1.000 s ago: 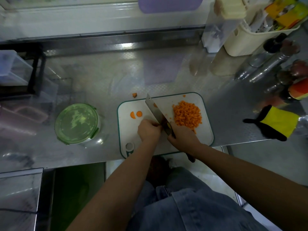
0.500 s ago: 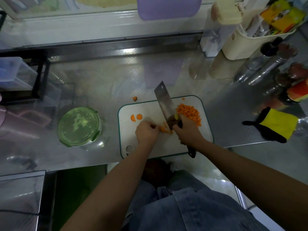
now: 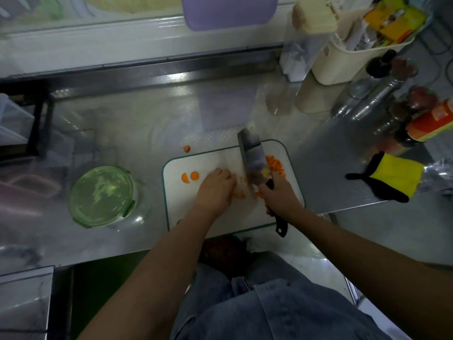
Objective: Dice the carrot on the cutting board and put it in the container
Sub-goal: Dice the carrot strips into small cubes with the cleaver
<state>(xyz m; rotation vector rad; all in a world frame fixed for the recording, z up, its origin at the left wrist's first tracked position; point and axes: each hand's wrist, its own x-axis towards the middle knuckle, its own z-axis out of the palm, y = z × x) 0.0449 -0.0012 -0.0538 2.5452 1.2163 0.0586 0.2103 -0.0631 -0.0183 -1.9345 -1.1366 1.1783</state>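
Steel counter (image 3: pixel 122 123); right hand (image 3: pixel 282 197) fingers grip cleaver (image 3: pixel 252 158); left hand (image 3: pixel 215 190) curled (on carrot (image 3: pixel 241 190)).

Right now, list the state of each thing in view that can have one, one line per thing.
Round green-lidded container: lid on, standing left of the board.
White green-edged cutting board: flat on the steel counter.
Steel cleaver: gripped by the right hand.
Left hand: curled over carrot pieces.
Diced carrot pile: heaped on the board, right of the blade.
Two carrot slices: uncut, on the board.
Stray carrot chunk: off the board.

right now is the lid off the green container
No, the green lid sits closed on the container, left of the cutting board.
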